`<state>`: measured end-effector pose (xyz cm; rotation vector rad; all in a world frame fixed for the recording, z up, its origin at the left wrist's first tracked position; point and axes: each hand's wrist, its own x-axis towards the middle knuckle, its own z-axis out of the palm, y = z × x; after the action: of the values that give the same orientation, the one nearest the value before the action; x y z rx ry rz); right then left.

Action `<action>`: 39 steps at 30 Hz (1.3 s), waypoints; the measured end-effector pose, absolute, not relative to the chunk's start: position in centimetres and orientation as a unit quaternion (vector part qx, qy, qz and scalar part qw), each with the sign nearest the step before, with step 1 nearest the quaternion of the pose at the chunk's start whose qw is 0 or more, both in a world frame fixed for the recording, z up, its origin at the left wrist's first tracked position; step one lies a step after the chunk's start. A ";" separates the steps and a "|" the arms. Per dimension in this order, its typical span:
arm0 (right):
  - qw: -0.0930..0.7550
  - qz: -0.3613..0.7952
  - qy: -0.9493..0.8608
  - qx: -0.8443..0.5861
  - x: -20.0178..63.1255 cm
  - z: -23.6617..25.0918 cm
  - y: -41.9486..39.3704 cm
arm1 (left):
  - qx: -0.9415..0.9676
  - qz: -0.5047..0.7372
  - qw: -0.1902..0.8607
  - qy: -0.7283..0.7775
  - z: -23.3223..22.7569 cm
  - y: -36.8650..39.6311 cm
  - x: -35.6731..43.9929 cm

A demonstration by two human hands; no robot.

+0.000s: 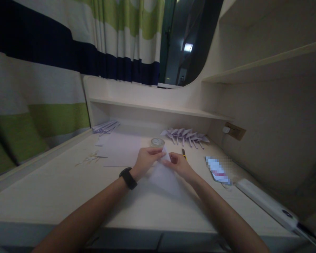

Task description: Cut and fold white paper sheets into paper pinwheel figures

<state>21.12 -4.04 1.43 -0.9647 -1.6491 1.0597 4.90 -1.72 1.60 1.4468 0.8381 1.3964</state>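
Observation:
Between my hands is a white sheet of paper [165, 177], folded to a point at its far end and widening toward me. My left hand [146, 160] pinches the paper near that tip from the left. From the right, my right hand [181, 165] grips it with thumb and fingers just below the tip. Right behind the tip lies a roll of clear tape [157, 142]. A yellow and black utility knife [184, 154] rests beyond my right hand, partly hidden by it. Left of my hands, a stack of white paper [121, 149] lies flat.
Several folded paper pinwheels [185, 135] lie at the back right, and thin paper sticks [105, 127] at the back left. Scissors [94, 157] and small pale strips sit at left. A phone [218, 170] and a white power strip [267, 202] lie at right. A shelf [158, 109] spans the back.

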 end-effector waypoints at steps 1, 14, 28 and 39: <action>0.484 0.412 -0.667 -0.388 21.2 1.6 -3.8 | 0.587 0.569 0.468 0.336 1.7 -1.8 4.9; 0.603 0.319 -0.644 -0.347 19.9 8.2 -1.5 | 0.584 0.625 0.442 0.268 6.2 -1.3 5.0; 0.650 0.331 -0.616 -0.297 20.9 11.2 0.8 | 0.656 0.651 0.297 0.239 10.0 0.8 5.3; 0.646 0.356 -0.600 -0.308 20.7 10.4 1.5 | 0.657 0.643 0.296 0.259 8.7 1.3 5.2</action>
<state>20.67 1.54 10.41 -0.7002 -1.3662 0.8109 5.23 1.26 8.71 1.7461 0.6889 1.7109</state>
